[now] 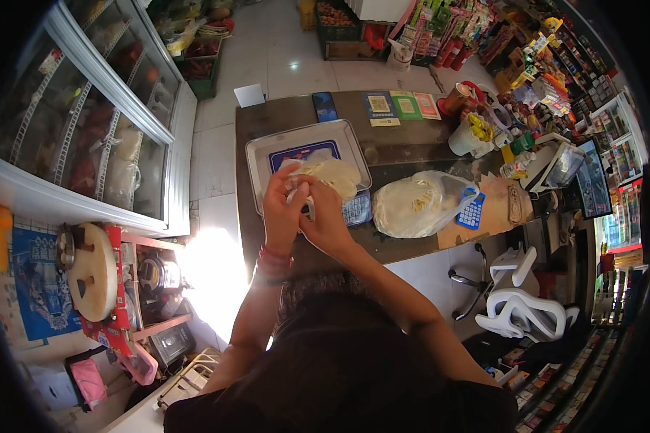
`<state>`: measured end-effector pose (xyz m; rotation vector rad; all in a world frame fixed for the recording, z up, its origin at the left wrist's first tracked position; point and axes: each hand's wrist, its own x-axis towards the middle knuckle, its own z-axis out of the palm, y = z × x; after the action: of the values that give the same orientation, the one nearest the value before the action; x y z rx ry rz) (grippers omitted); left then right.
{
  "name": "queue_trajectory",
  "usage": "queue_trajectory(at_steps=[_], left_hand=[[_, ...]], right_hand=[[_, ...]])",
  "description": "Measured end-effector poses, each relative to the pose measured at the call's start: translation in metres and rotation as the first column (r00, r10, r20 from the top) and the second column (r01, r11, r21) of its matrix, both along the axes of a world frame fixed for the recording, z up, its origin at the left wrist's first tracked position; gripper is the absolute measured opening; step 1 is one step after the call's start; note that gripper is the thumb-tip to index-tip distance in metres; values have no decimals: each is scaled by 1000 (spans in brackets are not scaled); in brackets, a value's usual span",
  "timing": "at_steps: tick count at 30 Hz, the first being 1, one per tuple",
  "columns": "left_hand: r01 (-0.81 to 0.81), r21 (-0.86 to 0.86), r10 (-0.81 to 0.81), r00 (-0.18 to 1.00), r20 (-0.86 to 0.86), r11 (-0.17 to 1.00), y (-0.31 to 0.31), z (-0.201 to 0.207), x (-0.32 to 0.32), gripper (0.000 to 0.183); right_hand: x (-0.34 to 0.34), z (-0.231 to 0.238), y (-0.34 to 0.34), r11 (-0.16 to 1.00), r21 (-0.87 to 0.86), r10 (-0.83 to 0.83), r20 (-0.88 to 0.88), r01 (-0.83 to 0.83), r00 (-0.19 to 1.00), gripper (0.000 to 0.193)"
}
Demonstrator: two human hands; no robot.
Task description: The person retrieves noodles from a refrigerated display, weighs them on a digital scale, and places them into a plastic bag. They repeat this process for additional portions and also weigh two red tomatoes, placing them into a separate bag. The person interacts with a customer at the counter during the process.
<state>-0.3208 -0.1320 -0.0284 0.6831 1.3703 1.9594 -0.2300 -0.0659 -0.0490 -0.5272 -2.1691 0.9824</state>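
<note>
My left hand (280, 208) and my right hand (325, 220) meet over the near part of a shallow metal tray (361, 143). Fingers of both are pinched together on a thin clear plastic bag (318, 156), whose gathered edge is mostly hidden by them. Pale, flat, round pieces, perhaps dough wrappers (338, 175), show just beyond my fingers, partly under the film. A dark blue panel (285, 157) lies in the tray. Close to my right wrist is a light blue keypad (357, 209). Further right, a larger clear bag (408, 206) of similar pale pieces rests on the table.
A blue calculator (471, 209) lies on cardboard (451, 234) to the right. Along the table's far edge are a phone (325, 107) and code cards (380, 108). A white bucket (466, 137) and a monitor (594, 179) stand right; a glass-door fridge (108, 108) stands left, a chair (523, 310) near right.
</note>
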Motion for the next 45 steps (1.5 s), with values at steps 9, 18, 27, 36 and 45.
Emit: queue_trajectory(at_steps=[9,18,27,36,45], left_hand=[[-274,-68,200,829,-522,959,-62,34,-10,27],[332,124,-342,756,559,935,-78,-5,-11,69],[345,81,-349,855,384,935,-75,-13,3,28],[-144,-317,-151,654,-742,938,-69,41,16,14],[-192,-187,-212,-118,-970,963,-72,89,-1,19]], right_hand=[[2,50,-6,446,-825,276,-241,-346,930,24],[-6,69,-32,852,320,411,81,-414,908,18],[40,9,-25,-330,-762,-18,-584,-557,811,27],[29,47,5,224,-819,432,-402,-528,807,36],[81,86,68,282,-827,424,-348,-487,836,43]])
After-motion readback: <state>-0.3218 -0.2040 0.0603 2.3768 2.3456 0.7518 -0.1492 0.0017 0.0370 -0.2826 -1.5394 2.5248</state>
